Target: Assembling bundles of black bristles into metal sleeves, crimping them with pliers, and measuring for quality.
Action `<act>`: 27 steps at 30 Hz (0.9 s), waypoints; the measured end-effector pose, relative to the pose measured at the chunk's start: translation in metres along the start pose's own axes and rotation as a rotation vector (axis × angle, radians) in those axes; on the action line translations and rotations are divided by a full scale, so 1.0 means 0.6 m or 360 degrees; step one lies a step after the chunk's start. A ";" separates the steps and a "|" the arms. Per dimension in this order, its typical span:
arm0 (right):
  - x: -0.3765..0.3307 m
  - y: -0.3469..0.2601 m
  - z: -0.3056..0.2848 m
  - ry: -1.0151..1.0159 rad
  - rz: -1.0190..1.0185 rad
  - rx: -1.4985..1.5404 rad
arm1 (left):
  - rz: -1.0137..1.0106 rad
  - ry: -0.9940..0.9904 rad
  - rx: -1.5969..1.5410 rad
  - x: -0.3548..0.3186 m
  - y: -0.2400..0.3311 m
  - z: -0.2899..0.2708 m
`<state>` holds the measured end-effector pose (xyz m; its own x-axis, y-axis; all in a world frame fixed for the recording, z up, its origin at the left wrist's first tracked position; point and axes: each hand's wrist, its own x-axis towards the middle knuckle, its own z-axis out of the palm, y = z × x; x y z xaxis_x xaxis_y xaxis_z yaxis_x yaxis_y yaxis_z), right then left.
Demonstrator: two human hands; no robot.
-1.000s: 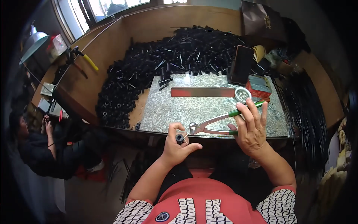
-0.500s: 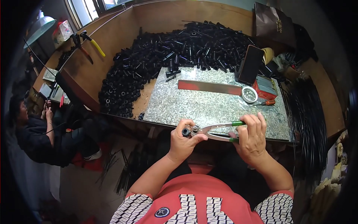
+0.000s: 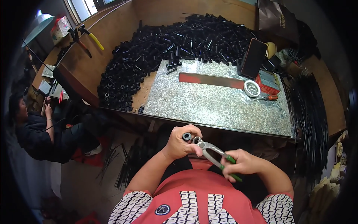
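Pliers (image 3: pixel 213 154), metal-jawed with green grips, lie low in the frame's centre, just above the red shirt (image 3: pixel 194 194); right hand (image 3: pixel 238 165) is wrapped tight round the grips, fingers closed. Small black tube piece (image 3: pixel 187 136), centre of the frame, is pinched in the curled fingers of the left hand (image 3: pixel 181 143), its open end facing up, the plier jaws meeting it at its right side. Grey speckled slab (image 3: pixel 209 104), centre to right, lies on a wooden bench (image 3: pixel 93 71). On the slab: long red-edged flat bar (image 3: pixel 211 80), upper centre; small round white tin (image 3: pixel 252 88), right; red box (image 3: pixel 267 83) just beside it; orange-handled tool (image 3: pixel 269 98) below the box; dark phone-like slab (image 3: pixel 253 58) propped upright behind the tin. Heap of black tube pieces (image 3: pixel 160 52) spans the bench from upper centre down the slab's left side. Bundle of thin black rods (image 3: pixel 309 112), right edge. Yellow-handled tool (image 3: pixel 91 37) and green lamp shade (image 3: pixel 37 26), upper left. Seated person in dark clothes (image 3: pixel 41 127), left edge.
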<state>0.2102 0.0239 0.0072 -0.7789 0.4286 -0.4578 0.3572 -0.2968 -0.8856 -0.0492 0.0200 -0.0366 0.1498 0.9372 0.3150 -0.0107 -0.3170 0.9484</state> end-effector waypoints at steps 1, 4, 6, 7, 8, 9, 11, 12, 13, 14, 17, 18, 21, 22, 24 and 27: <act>-0.002 0.016 -0.005 -0.0309 0.0214 0.0548 | -0.0012 -0.0121 0.0022 -0.001 -0.002 -0.003; -0.003 -0.001 0.008 -0.0101 0.0096 0.0087 | 0.0058 -0.0043 0.0055 0.001 -0.001 -0.002; -0.010 -0.025 0.023 0.0414 -0.0123 -0.0511 | 0.0085 0.0044 0.0141 0.004 -0.001 -0.008; -0.011 -0.022 0.027 0.0706 -0.0386 -0.0855 | 0.0049 0.0077 0.0144 0.005 -0.003 -0.010; 0.000 -0.009 0.020 0.0906 -0.0678 -0.1224 | 0.0015 0.0051 0.0090 0.004 -0.003 -0.011; 0.008 0.003 0.010 0.1104 -0.0978 -0.1594 | -0.0016 0.0027 0.0034 0.005 -0.003 -0.012; -0.003 0.002 -0.003 0.0451 -0.0340 -0.0676 | -0.0049 -0.0023 -0.0004 0.011 0.007 -0.015; -0.007 0.017 -0.008 0.0109 -0.0059 0.0082 | -0.0081 -0.0093 -0.0046 0.012 0.013 -0.016; -0.007 0.040 -0.013 -0.0227 0.0228 0.0840 | -0.0077 -0.0212 -0.0109 0.011 0.007 -0.016; -0.004 0.058 -0.018 -0.0298 0.0337 0.0832 | -0.0011 -0.0286 -0.0015 0.011 0.001 -0.016; -0.007 -0.003 -0.004 -0.0024 0.0231 -0.0243 | 0.0120 -0.0266 0.0098 0.007 -0.011 -0.011; -0.003 -0.003 -0.001 0.0203 -0.0135 -0.0831 | 0.0158 -0.0189 0.0138 0.009 -0.012 -0.010; 0.007 0.004 0.006 0.0796 -0.0638 -0.1651 | 0.0202 -0.0101 0.0197 0.007 -0.015 0.000; 0.010 0.012 0.001 0.0865 -0.0609 -0.1755 | 0.0126 -0.0073 0.0186 0.006 -0.016 0.004; 0.007 -0.005 -0.004 0.0828 -0.0609 -0.1793 | 0.0073 -0.0039 0.0170 0.007 -0.017 0.010; 0.007 -0.014 -0.012 0.0665 -0.0580 -0.1658 | 0.0098 -0.0025 0.0132 0.008 -0.020 0.012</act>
<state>0.2077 0.0341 0.0124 -0.7617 0.6477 0.0168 0.5478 0.6576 -0.5173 -0.0412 0.0271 -0.0469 0.1667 0.9135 0.3712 0.0616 -0.3854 0.9207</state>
